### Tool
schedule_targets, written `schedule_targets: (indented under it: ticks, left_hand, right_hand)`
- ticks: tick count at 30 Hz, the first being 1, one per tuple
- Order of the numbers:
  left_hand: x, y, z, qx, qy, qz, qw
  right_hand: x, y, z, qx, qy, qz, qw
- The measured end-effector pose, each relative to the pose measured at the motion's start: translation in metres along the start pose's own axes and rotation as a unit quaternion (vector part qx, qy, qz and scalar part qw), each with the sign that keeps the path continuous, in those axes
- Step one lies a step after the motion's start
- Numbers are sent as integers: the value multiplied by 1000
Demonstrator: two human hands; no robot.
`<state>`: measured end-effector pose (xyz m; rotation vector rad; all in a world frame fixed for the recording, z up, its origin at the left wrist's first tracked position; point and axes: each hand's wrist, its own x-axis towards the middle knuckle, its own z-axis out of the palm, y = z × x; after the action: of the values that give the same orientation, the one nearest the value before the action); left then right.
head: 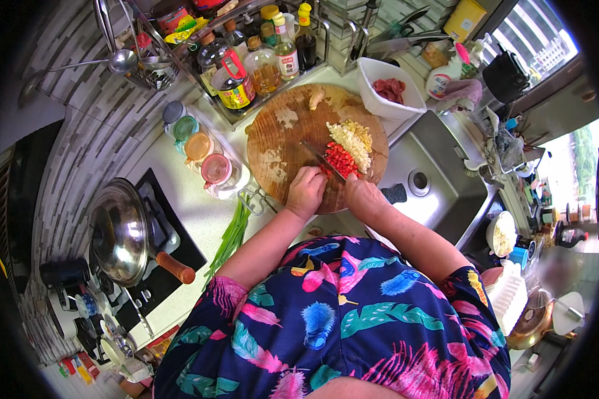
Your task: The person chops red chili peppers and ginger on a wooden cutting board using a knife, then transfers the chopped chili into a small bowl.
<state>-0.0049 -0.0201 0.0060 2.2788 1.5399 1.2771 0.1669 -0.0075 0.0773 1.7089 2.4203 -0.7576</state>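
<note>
My right hand (367, 198) grips a kitchen knife (324, 162), whose blade runs up and left across the round wooden chopping board (269, 127). Beside the blade, my left hand (306, 190) rests on the board with its fingers curled at a few red bits; whether it pinches any is hidden. Chopped red chili (342, 158) lies just right of the blade. Behind it are a strip of minced white garlic (350, 142) and a yellowish minced heap (362, 130), probably ginger. A pale piece of ginger (317, 99) sits near the board's far edge.
A white plastic bin (367, 82) holds raw red meat (389, 91). The steel sink (442, 164) adjoins the board at right. Lidded spice jars (199, 147) and sauce bottles (259, 65) stand behind at left. Green scallions (232, 237) lie near my left forearm; a lidded wok (122, 232) sits on the stove.
</note>
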Motion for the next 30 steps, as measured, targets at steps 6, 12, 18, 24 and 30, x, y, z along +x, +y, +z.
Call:
schedule_targets:
  ticks: [6,12,18,24,30]
  left_hand:
    - [1,-2,1,1,9,7,1000]
    - [1,0,-1,-17,0,-1,1000]
    - [0,2,-1,2,12,-11,1000]
    - [-2,1,0,2,-5,-1,1000]
    - [-2,0,0,22,-8,10,1000]
  right_hand:
    - [11,-3,10,3,15,-7,1000]
    - [17,11,10,1,48,-13,999]
    - [-22,-6,-16,-12,-38,-21,999]
    - [-23,-6,-18,-20,-44,-21,999]
    - [4,-11,9,5,-13,-13,1000]
